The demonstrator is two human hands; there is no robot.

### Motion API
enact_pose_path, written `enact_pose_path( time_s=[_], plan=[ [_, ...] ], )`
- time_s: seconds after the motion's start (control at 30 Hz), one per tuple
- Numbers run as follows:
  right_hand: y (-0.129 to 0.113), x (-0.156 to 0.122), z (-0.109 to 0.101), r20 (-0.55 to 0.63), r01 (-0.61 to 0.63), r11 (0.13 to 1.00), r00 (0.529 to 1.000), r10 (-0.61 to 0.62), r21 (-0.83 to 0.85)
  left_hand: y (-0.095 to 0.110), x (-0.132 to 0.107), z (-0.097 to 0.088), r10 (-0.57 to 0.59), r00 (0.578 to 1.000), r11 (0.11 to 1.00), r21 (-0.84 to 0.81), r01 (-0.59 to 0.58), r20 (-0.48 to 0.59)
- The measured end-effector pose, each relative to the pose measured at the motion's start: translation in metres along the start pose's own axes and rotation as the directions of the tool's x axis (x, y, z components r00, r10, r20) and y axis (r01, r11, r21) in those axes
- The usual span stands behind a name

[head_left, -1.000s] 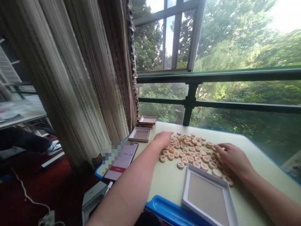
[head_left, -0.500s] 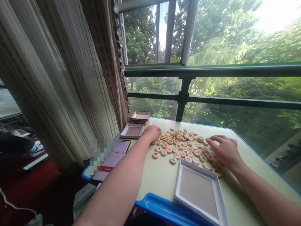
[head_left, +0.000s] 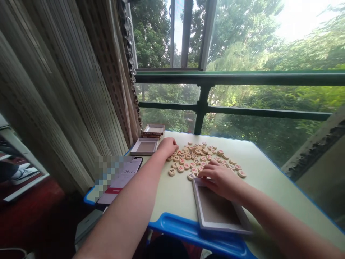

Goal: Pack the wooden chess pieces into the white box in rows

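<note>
"00:29" on the phone [head_left: 122, 180]

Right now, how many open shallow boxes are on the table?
3: a near box partly beneath the right hand, a middle box beyond the phone, and a far box near the curtain. More may be hidden beneath that box.

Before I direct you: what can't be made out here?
Head view: whether left hand holds anything; too small.
Head view: far right corner of the front tray; right hand and forearm cover it.
Head view: upper left of the phone; pixelation masks it.
Head view: characters on far pieces; too small.
</note>
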State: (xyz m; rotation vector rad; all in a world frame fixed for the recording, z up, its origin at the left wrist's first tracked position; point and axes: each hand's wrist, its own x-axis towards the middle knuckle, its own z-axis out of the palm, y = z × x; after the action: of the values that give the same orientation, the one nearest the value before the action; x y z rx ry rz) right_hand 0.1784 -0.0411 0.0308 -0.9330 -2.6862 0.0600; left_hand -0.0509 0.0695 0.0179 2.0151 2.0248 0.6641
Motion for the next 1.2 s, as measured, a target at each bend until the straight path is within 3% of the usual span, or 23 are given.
enact_pose_path(
  time_s=[0.37,0.63,0.73,0.87,1.0,1.2],
  plan=[
    [0.001,0.000,-0.001,-0.028,-0.030,0.999,0.999,0.029,-0.019,0.004,-0.004,0.003,0.101,0.994,0.995,0.010,-0.101,-0.032],
    [0.016,-0.001,-0.002,-0.149,-0.068,0.995,0.987,0.055,-0.080,0.003,-0.009,0.005,0.183,0.983,0.979,0.094,-0.181,-0.005],
    [0.026,0.000,0.000,-0.233,-0.136,0.985,0.966,0.107,-0.108,0.008,-0.011,0.005,0.260,0.964,0.961,0.116,-0.252,-0.061],
    [0.042,0.000,0.002,-0.277,-0.299,0.953,0.921,0.273,-0.056,0.019,-0.018,0.007,0.408,0.912,0.906,0.109,-0.409,0.032],
    [0.063,-0.004,0.002,-0.258,-0.437,0.899,0.868,0.425,0.013,0.025,-0.023,0.010,0.393,0.917,0.908,0.133,-0.398,0.063],
    [0.080,0.004,0.008,-0.201,-0.428,0.899,0.893,0.404,-0.094,0.024,-0.022,0.014,0.398,0.917,0.908,0.141,-0.395,0.009]
  ],
)
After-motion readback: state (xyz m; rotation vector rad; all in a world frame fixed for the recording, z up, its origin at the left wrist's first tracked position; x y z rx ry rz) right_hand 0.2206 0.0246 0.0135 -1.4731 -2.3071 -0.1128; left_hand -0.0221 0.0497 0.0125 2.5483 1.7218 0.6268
